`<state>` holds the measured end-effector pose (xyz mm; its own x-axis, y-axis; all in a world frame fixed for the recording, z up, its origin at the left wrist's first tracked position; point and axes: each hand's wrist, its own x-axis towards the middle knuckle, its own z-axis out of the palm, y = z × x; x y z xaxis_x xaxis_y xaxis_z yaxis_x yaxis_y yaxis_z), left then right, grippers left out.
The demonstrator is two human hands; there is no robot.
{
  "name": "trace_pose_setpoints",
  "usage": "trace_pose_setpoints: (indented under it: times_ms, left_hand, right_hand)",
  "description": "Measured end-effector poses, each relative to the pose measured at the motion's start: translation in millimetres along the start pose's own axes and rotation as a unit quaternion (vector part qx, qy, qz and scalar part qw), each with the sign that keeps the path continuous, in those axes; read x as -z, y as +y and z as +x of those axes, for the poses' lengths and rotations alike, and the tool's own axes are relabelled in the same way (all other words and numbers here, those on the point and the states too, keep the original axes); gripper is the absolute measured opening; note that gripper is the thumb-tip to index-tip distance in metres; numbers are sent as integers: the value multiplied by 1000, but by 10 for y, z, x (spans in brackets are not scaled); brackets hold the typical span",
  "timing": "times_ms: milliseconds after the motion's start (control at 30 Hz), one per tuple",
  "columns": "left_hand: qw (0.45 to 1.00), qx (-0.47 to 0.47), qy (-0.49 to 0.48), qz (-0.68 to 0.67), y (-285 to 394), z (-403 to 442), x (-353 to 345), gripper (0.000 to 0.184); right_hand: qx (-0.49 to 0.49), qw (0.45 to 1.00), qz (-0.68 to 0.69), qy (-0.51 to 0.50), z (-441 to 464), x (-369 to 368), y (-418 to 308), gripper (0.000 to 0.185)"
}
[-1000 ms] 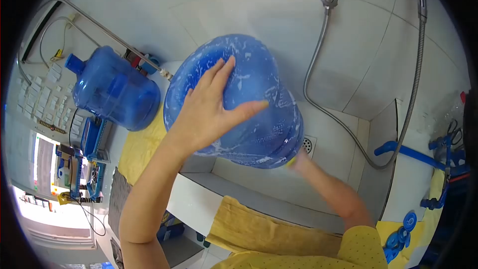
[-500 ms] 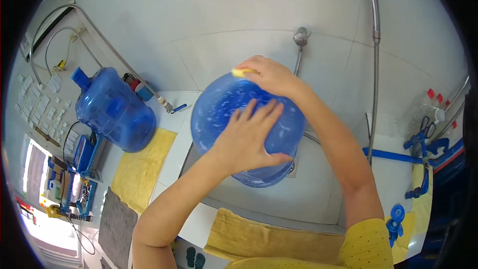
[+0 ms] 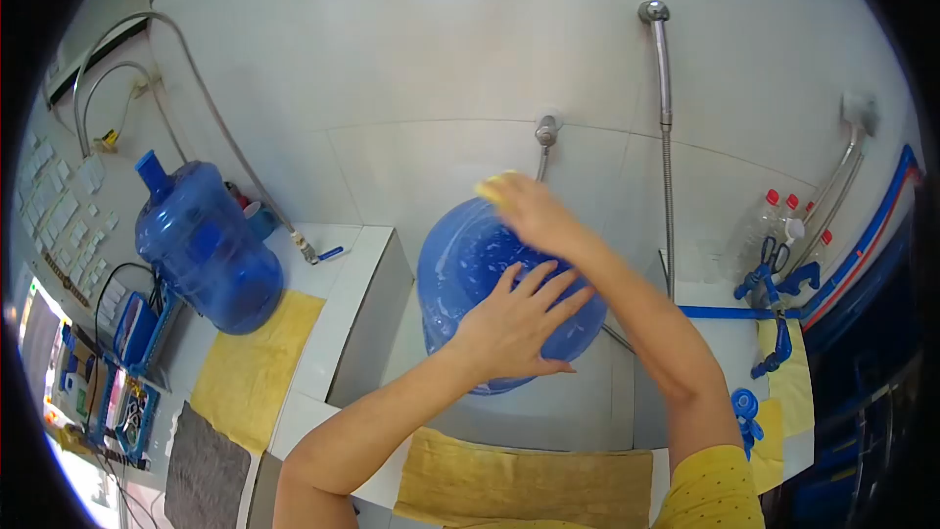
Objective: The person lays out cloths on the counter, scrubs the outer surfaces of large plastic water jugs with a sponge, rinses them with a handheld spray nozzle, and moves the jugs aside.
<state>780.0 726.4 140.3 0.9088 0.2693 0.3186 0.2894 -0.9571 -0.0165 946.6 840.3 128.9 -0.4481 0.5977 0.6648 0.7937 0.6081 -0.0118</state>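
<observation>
A large blue water jug (image 3: pixel 446 269) is in the basin, its round end facing me and streaked with white suds. My left hand (image 3: pixel 521 321) lies on that round end with fingers spread, pressing against it without gripping. At the jug's far edge, my right hand (image 3: pixel 537 214) is closed around a yellow sponge (image 3: pixel 497 186). This hand is slightly blurred, and most of the sponge is hidden by its fingers. The jug's neck cannot be seen.
Another blue jug (image 3: pixel 213 250) stands upright on the left ledge, near a hose valve (image 3: pixel 318 253). A yellow cloth (image 3: pixel 524 480) covers the front ledge. A shower hose (image 3: pixel 668 206) hangs behind. Clear bottles (image 3: pixel 764 230) and blue pipe fittings (image 3: pixel 774 284) are at the right.
My view has shifted, so the wall fixtures appear lower and further left. The jug has tipped a little, and my right hand with the sponge has moved along its far edge. My left hand stays on it.
</observation>
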Motion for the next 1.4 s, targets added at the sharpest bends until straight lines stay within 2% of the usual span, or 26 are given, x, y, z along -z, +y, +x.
trace_pose_setpoints:
  times_ms: [33,100,133,167,200,233,300,367,433,467,533,600,633,667,700,767,800,867,900,933,967,1033,1167,1267,1333,1400]
  left_hand:
    - [1000,-15,18,11,-27,-18,24,85]
    - [998,-49,33,14,-55,-54,30,87]
    - [996,-46,45,60,-58,-99,25,90]
    - [992,-42,59,106,-82,-124,38,93]
    - [994,-9,81,69,-119,-107,105,97]
    - [995,-19,80,63,-162,-99,122,97]
    - [998,37,53,-9,-242,-104,124,96]
    - [997,48,57,-1,-330,-133,115,90]
    - [997,45,52,40,-441,-173,117,86]
    - [996,55,64,39,-468,-187,127,82]
    - [996,58,64,33,-482,-192,153,80]
    - [994,75,65,38,-518,-188,161,79]
    - [994,69,73,36,-516,-181,150,76]
    - [994,65,78,35,-510,-175,139,73]
    - [992,89,75,43,-517,-162,130,73]
    - [992,81,96,20,-538,-158,116,66]
    - [991,82,105,14,-549,-159,97,63]
    - [989,92,113,-8,-583,-174,55,58]
    - [988,94,118,-26,-598,-189,35,57]
    - [987,101,120,-29,-592,-217,26,55]
    - [986,101,126,-34,-574,-264,29,53]
    - [983,112,141,-28,-548,-346,17,50]
    - [980,109,163,-20,-479,-444,-2,48]
    - [978,104,178,-21,-496,-446,-22,47]
    - [978,115,173,-11,-511,-427,-58,44]
    - [976,116,183,-7,-580,-394,-87,42]
  right_hand:
    - [49,998,40,24,-92,-8,-109,39]
    - [53,954,283,-89,-323,52,-266,41]
    - [38,957,274,-82,-447,190,-288,41]
    - [1,948,272,-163,-478,515,-442,42]
    - [-35,930,272,-245,-529,733,-545,43]
    - [-46,931,268,-243,-687,820,-577,43]
    - [-100,991,57,-70,-1124,1024,-614,45]
    - [-203,977,48,-36,-1475,1292,-556,49]
    - [-287,950,50,117,-2020,1392,-215,47]
    - [-344,896,133,247,-2389,1300,112,41]
    - [-565,746,129,329,-2757,1410,587,35]
    - [-546,774,53,317,-3139,1359,1298,39]
    - [-539,781,67,308,-3254,1397,1652,39]
    - [-483,843,-119,204,-3315,1408,2005,41]
    - [-395,864,-298,96,-3189,1292,2267,43]
    - [-379,910,-20,169,-2261,1375,2240,49]
    - [-361,919,19,157,-1812,1402,2167,49]
    - [-306,873,337,176,-911,1448,1961,58]
    - [-334,810,460,142,-592,1526,2024,57]
    - [-373,796,446,168,-341,1535,2020,55]
    - [-370,808,410,205,-194,1537,2128,54]
    - [-418,807,384,162,-96,1566,2773,53]
    - [-430,827,312,185,-150,1483,3044,48]
    - [-402,841,298,205,-59,1453,2694,45]
    - [-383,844,314,204,-74,1426,2028,43]
    - [-390,832,362,156,-216,1316,1193,41]
